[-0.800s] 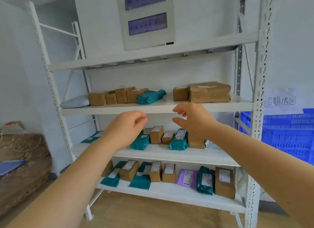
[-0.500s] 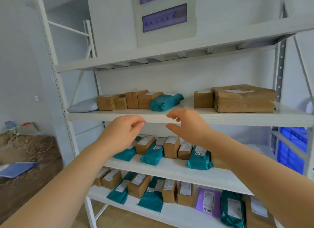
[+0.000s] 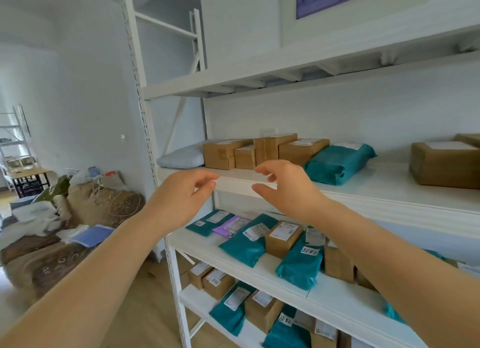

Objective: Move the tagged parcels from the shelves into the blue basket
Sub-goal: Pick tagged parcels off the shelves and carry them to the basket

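My left hand (image 3: 179, 199) and my right hand (image 3: 288, 189) are raised side by side in front of the edge of the upper parcel shelf (image 3: 363, 199), both with nothing in them and fingers curled apart. Just behind them stand several brown boxes (image 3: 265, 151), a grey soft parcel (image 3: 181, 157) and a teal bag (image 3: 337, 163). A larger brown box (image 3: 444, 163) sits farther right. The shelf below holds teal bags (image 3: 246, 241), a purple bag (image 3: 231, 224) and a labelled box (image 3: 283, 237). More labelled parcels (image 3: 233, 295) lie on the bottom shelf. The blue basket is out of view.
The white rack upright (image 3: 145, 129) stands left of my hands. Beyond it, a brown patterned sofa (image 3: 65, 251) carries clothes and a blue folder (image 3: 92, 234). A small table (image 3: 28, 177) and a metal rack (image 3: 13, 140) stand at the far left. The floor is wooden.
I have moved closer to the rack and turned left. The blue basket at the right has left the view, and both hands now hover at the upper parcel shelf's edge.
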